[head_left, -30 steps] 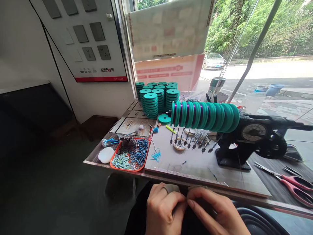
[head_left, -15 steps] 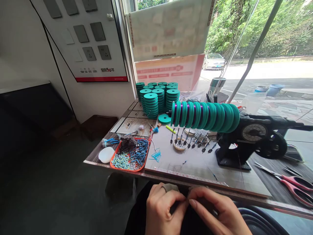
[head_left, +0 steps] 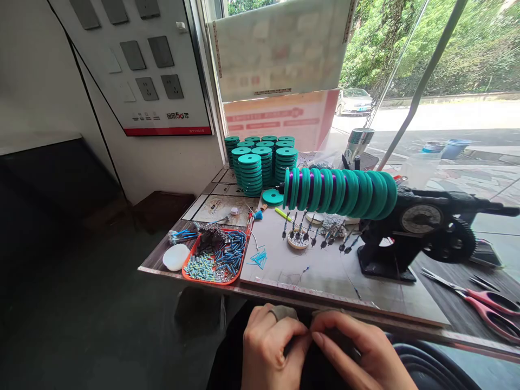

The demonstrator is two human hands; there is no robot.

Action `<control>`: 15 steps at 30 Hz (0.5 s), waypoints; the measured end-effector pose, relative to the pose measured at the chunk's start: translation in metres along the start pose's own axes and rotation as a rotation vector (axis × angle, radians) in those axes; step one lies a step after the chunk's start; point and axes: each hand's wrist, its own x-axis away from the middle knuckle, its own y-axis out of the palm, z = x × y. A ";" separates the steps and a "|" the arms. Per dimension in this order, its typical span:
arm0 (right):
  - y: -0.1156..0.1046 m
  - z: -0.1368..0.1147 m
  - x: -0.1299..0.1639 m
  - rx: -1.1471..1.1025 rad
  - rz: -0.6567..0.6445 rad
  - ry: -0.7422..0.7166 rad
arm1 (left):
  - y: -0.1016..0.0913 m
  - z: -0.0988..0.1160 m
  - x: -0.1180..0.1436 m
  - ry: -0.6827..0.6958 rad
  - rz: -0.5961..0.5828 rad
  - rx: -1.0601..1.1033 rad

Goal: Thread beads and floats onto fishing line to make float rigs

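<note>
My left hand (head_left: pixel 273 346) and my right hand (head_left: pixel 359 349) meet fingertip to fingertip below the table's front edge. Each hand pinches thumb against forefinger; whatever lies between the tips is too small to make out. A grey band wraps a finger of the left hand. Beyond them, a row of green spools (head_left: pixel 339 190) sits on the shaft of a black hand-cranked winding machine (head_left: pixel 385 260). Several small dark fishing-rig pieces (head_left: pixel 323 242) hang below the spools. A small blue-tipped piece (head_left: pixel 305 269) with thin line lies on the board.
An orange tray (head_left: pixel 211 281) of beads and blue spring-like parts stands at the left, beside a white lid (head_left: pixel 176 257). Stacked green spools (head_left: pixel 249 176) fill the back. Pink-handled scissors (head_left: pixel 483 311) lie at the right. A round dish of beads (head_left: pixel 298 245) sits mid-board.
The hands stay nearly still, fingertips together. Some hanging pieces under the spools have swung slightly. The whole view has shifted a little.
</note>
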 end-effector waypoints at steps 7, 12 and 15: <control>0.001 0.000 -0.002 0.049 -0.029 -0.015 | -0.001 0.002 -0.002 0.022 -0.044 -0.056; -0.006 -0.003 -0.002 0.097 -0.061 -0.055 | -0.003 0.003 -0.003 0.017 -0.067 -0.054; -0.017 -0.001 -0.007 0.244 -0.039 -0.139 | -0.004 0.003 -0.004 -0.029 -0.048 -0.019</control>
